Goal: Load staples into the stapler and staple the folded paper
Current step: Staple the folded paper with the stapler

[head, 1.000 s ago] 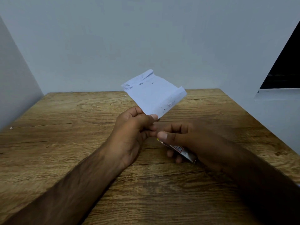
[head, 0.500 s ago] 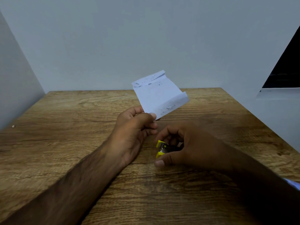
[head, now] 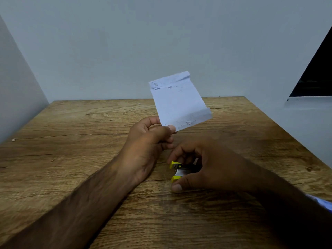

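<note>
My left hand point(head: 147, 146) pinches the lower left corner of a folded white paper point(head: 177, 103) and holds it up above the wooden table point(head: 71, 141). The paper has folded strips along its top and bottom edges. Just below and to the right, my right hand point(head: 206, 169) is closed around a small yellow and metal stapler point(head: 177, 171). The stapler's front end points left, its jaws slightly apart. Most of the stapler's body is hidden inside my palm. No staples are visible.
Grey walls enclose the table at the back and on the left. A white ledge point(head: 305, 103) and a dark opening point(head: 316, 76) lie past the table's right edge. A tiny speck point(head: 13, 140) lies near the left edge.
My right hand moved down away from the paper and turned the stapler so its yellow front shows. The paper tilted more upright in my left hand.
</note>
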The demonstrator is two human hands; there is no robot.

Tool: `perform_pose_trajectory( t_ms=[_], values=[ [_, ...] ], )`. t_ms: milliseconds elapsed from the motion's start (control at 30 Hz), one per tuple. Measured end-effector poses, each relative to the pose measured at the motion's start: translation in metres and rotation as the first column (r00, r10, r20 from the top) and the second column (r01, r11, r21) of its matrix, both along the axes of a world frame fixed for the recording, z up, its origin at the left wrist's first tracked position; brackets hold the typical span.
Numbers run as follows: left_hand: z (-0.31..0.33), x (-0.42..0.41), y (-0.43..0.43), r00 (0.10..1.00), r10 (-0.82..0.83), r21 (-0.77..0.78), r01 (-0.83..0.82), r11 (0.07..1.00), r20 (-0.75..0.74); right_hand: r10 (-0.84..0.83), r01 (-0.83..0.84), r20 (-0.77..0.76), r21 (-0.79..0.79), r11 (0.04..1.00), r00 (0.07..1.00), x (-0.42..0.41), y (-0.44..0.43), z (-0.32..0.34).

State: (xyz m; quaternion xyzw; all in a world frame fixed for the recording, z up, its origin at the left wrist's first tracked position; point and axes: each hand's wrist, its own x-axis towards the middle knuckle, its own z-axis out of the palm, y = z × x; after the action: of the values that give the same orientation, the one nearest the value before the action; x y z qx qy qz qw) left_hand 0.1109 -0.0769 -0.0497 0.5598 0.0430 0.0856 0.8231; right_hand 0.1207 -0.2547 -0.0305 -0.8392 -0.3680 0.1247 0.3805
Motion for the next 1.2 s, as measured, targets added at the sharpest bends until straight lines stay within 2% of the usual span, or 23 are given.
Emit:
perform_pose_trajectory(
  t_ms=[533,600,667,733,800,900,967,1067,1133,1200],
  values=[
    [-0.004,0.001,0.0,0.997,0.046,0.037,-0.043,0.998,-0.064,0.14,-0.111,0.244,-0.131,0.985,0.96,-0.002,0.005,-0.013],
    [-0.004,-0.001,-0.001,0.995,0.053,0.045,-0.049,0.998,-0.083,0.139,-0.124,0.263,-0.072,0.99,0.955,-0.003,0.005,-0.01],
    [-0.004,-0.002,-0.001,0.993,0.063,0.037,-0.06,0.998,-0.099,0.05,-0.085,0.323,0.096,0.992,0.945,-0.003,0.004,-0.006],
    [-0.003,-0.003,-0.002,0.99,0.084,0.04,-0.08,0.996,-0.11,-0.112,-0.002,0.432,0.253,0.967,0.895,-0.001,0.003,-0.002],
    [-0.003,-0.003,-0.001,0.99,0.087,0.077,-0.078,0.994,-0.113,-0.234,0.061,0.568,0.307,0.95,0.789,0.002,0.002,-0.001],
    [-0.006,-0.003,0.001,0.989,0.072,0.192,-0.046,0.98,-0.128,-0.275,0.15,0.69,0.237,0.96,0.669,0.006,-0.001,-0.004],
    [-0.008,-0.003,0.001,0.989,0.044,0.296,0.001,0.955,-0.144,-0.24,0.234,0.707,0.108,0.966,0.666,0.008,-0.002,-0.007],
    [-0.011,-0.001,0.0,0.994,0.016,0.544,0.047,0.838,-0.111,-0.16,0.333,0.651,-0.152,0.931,0.742,0.011,-0.001,-0.012],
    [-0.01,-0.001,-0.001,0.999,-0.001,0.763,0.04,0.645,-0.052,-0.098,0.331,0.608,-0.284,0.9,0.788,0.014,-0.003,-0.017],
    [-0.008,-0.002,-0.002,1.0,-0.004,0.919,0.011,0.395,-0.01,-0.072,0.313,0.554,-0.354,0.881,0.83,0.016,-0.006,-0.017]
  ],
)
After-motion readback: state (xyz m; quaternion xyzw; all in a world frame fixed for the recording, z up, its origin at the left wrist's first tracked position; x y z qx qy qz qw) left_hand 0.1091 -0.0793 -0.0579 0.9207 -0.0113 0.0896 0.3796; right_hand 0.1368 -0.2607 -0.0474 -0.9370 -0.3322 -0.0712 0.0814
